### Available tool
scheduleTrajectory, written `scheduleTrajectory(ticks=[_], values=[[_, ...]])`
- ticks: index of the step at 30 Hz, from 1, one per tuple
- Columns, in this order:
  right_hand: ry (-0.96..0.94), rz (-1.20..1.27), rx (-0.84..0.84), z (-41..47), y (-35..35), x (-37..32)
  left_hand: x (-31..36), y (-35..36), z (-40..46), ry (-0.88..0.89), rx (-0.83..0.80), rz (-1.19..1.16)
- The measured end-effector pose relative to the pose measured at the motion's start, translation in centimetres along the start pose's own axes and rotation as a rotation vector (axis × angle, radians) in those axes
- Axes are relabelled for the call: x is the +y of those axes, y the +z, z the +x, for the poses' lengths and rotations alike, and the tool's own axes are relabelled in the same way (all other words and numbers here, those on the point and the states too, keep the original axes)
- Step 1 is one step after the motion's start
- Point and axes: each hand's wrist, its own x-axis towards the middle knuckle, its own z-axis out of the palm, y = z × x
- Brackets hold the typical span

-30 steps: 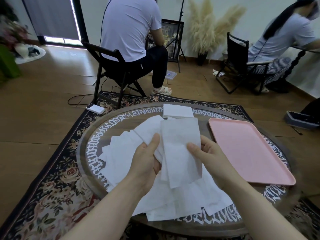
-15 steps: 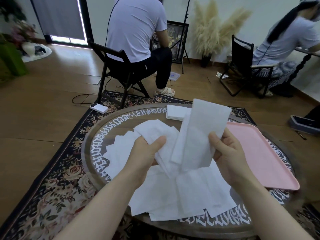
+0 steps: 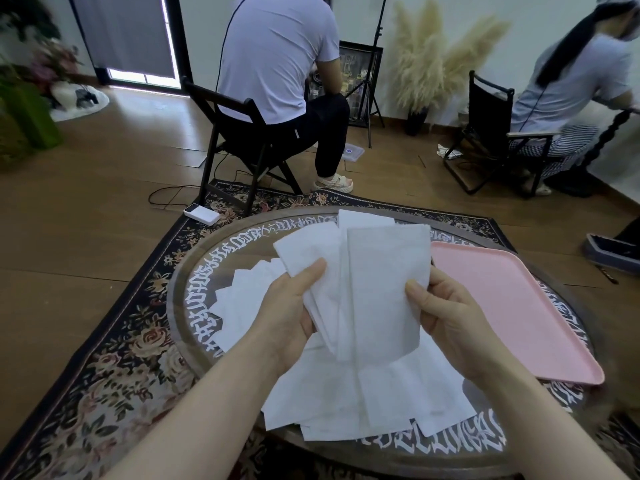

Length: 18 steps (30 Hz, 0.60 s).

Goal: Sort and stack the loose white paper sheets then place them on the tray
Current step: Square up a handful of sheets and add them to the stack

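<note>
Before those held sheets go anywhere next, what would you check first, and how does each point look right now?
1. Left hand grips its sheets: ok.
2. Right hand pinches the front sheet: ok.
3. Held sheets squared into one neat stack: not ok, they fan apart.
4. Pink tray has bare room for them: ok.
5. Loose sheets on the round table all gathered: not ok.
6. How many sheets each hand holds: cannot tell.

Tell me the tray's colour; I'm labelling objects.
Plain pink tray, seen in the head view.
</note>
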Motion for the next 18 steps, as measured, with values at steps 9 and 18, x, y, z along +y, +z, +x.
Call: scheduleTrajectory(ticks=[9,18], values=[[-0.058,0.049,-0.007,0.0,0.6,-0.1,-0.3,-0.1,-0.1,0.101,0.128,0.385],[-0.046,0.179,0.013,0.1,0.1,-0.9,2.1,-0.9,-0.7,0.341,0.313,1.121]])
